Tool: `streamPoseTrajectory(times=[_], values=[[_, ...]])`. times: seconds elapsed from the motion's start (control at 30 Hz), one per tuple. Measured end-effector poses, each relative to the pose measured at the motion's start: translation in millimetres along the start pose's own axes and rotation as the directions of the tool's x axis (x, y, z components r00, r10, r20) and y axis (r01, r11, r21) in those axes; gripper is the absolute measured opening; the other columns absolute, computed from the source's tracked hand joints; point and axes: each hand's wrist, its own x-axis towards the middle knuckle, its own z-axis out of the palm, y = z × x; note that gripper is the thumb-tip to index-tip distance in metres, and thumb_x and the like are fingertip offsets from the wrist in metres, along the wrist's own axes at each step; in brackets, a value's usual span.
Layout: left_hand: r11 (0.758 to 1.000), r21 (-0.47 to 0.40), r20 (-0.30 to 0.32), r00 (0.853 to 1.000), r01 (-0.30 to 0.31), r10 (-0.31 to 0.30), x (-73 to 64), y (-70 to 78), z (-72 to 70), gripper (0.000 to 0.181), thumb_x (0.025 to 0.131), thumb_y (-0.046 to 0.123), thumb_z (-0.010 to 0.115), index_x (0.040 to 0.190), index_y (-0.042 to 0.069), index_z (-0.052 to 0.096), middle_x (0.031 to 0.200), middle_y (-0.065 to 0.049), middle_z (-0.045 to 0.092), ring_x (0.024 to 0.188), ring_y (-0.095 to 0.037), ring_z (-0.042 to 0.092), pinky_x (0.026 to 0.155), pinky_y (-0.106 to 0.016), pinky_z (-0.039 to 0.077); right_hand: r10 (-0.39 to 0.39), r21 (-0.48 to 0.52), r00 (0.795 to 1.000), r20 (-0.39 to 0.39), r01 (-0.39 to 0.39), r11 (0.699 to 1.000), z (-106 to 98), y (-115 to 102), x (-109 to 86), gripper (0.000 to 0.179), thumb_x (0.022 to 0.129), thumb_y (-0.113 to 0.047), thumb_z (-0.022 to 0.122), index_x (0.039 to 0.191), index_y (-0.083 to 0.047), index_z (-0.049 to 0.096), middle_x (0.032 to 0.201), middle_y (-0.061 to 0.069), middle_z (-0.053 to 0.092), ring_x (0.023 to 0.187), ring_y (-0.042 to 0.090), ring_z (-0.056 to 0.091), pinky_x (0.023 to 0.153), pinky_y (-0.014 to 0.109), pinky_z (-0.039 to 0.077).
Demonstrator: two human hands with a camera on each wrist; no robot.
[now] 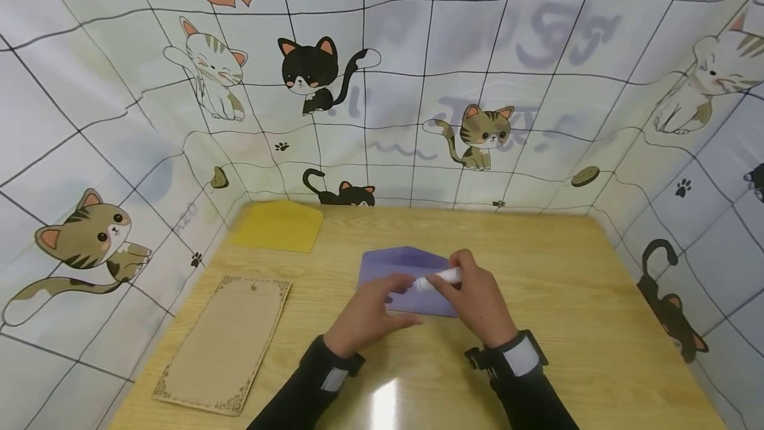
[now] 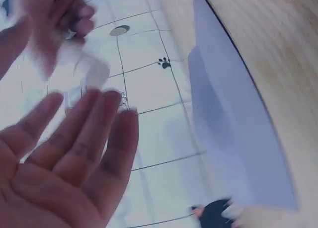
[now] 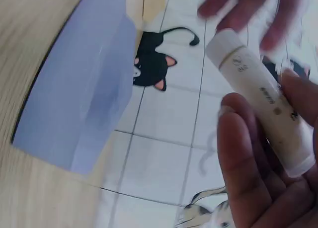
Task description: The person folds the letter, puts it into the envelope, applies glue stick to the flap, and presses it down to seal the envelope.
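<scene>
A white glue stick (image 1: 449,275) is gripped in my right hand (image 1: 482,298), above a purple envelope (image 1: 406,257). In the right wrist view the glue stick (image 3: 261,91) has its cap end pointing up and left, with fingers and thumb around the body. My left hand (image 1: 371,314) is near the capped end with its fingers spread. The left wrist view shows this hand (image 2: 64,168) with extended fingers and nothing in its palm; the glue stick is blurred behind the fingertips. On the table, the envelope lies with its flap raised on the far side.
A yellow envelope (image 1: 280,225) lies at the table's back left corner. Nearer, on the left, is a tan sheet with an ornate border (image 1: 223,344). A cat-print tiled cloth (image 1: 394,105) encloses the wooden table (image 1: 573,324) at the back and sides.
</scene>
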Motion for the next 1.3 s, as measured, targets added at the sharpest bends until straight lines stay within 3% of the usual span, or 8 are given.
streamPoseTrajectory(times=[0.17,0.33,0.47,0.63,0.87,1.07,1.23,1.3], values=[[0.916,0.391,-0.212,0.959,-0.095,0.190,-4.1,13.6,18.7,0.067,0.078,0.057,0.082,0.133,0.022,0.066,0.119,0.005,0.073,0.111,-0.015,0.069,0.092,-0.030,0.059,-0.079,-0.042,0.997,-0.013,0.078,0.996,20.3,-22.4,-11.8,0.026,0.105,-0.041,0.055,0.107,-0.016,0.056,0.070,-0.007,0.059,0.058,0.001,0.053,0.053,0.020,0.042],[0.869,0.484,-0.286,0.921,-0.100,0.265,-7.2,17.1,28.5,0.044,0.079,0.051,0.081,0.110,0.021,0.072,0.081,0.010,0.069,0.074,-0.005,0.064,0.064,-0.019,0.051,-0.231,-0.188,0.966,-0.117,0.207,0.960,32.8,-28.2,-15.7,0.025,0.102,-0.041,0.061,0.094,-0.017,0.058,0.056,-0.013,0.045,0.049,-0.003,0.037,0.046,0.017,0.032],[0.910,0.400,-0.223,0.951,-0.111,0.214,-9.6,17.7,26.4,0.030,0.084,0.043,0.080,0.101,0.020,0.073,0.069,0.011,0.062,0.061,0.001,0.050,0.057,-0.014,0.042,-0.326,-0.302,0.931,-0.164,0.268,0.915,32.7,-26.3,-15.9,0.025,0.097,-0.040,0.069,0.086,-0.020,0.058,0.052,-0.015,0.038,0.046,-0.002,0.027,0.044,0.016,0.023],[0.986,0.153,-0.057,0.995,-0.069,0.078,-5.9,18.7,19.7,0.034,0.089,0.044,0.076,0.118,0.025,0.075,0.061,0.015,0.048,0.054,0.004,0.035,0.054,-0.012,0.035,-0.360,-0.204,0.930,-0.074,0.340,0.918,24.0,-19.7,-15.9,0.019,0.101,-0.034,0.065,0.086,-0.024,0.057,0.058,-0.017,0.041,0.049,-0.004,0.028,0.047,0.016,0.026],[0.976,-0.214,0.164,0.986,0.040,-0.005,-6.5,15.8,8.6,0.015,0.092,0.041,0.074,0.089,0.027,0.071,0.059,0.013,0.035,0.055,0.001,0.037,0.053,-0.017,0.038,-0.376,-0.036,0.919,0.118,0.383,0.923,7.5,-18.2,-19.5,0.011,0.105,-0.034,0.059,0.094,-0.032,0.059,0.081,-0.022,0.056,0.064,-0.006,0.045,0.060,0.017,0.042],[0.849,-0.497,0.356,0.934,0.178,0.012,-7.0,7.6,-2.7,0.019,0.092,0.029,0.074,0.093,0.010,0.078,0.076,0.007,0.074,0.072,-0.004,0.069,0.069,-0.025,0.059,-0.487,0.028,0.854,0.184,0.491,0.871,1.5,-20.3,-21.3,0.010,0.105,-0.026,0.058,0.108,-0.033,0.065,0.095,-0.023,0.061,0.078,-0.006,0.054,0.071,0.019,0.051],[0.626,-0.730,0.467,0.869,0.274,0.165,-9.7,-10.9,-13.7,0.026,0.094,0.006,0.063,0.103,-0.018,0.067,0.081,-0.002,0.078,0.073,-0.010,0.074,0.071,-0.028,0.062,-0.618,0.074,0.780,0.092,0.614,0.786,-14.9,-15.2,-23.1,0.030,0.101,-0.007,0.061,0.123,-0.026,0.066,0.114,-0.014,0.065,0.097,-0.001,0.059,0.081,0.017,0.052],[0.551,-0.787,0.446,0.872,0.276,0.200,-11.7,-19.9,-18.9,0.029,0.095,0.000,0.058,0.110,-0.025,0.060,0.085,-0.001,0.078,0.077,-0.012,0.076,0.075,-0.031,0.063,-0.627,0.057,0.778,0.041,0.624,0.779,-28.2,-10.3,-20.5,0.040,0.097,0.000,0.064,0.127,-0.025,0.066,0.117,-0.011,0.064,0.099,0.000,0.057,0.081,0.015,0.048]])
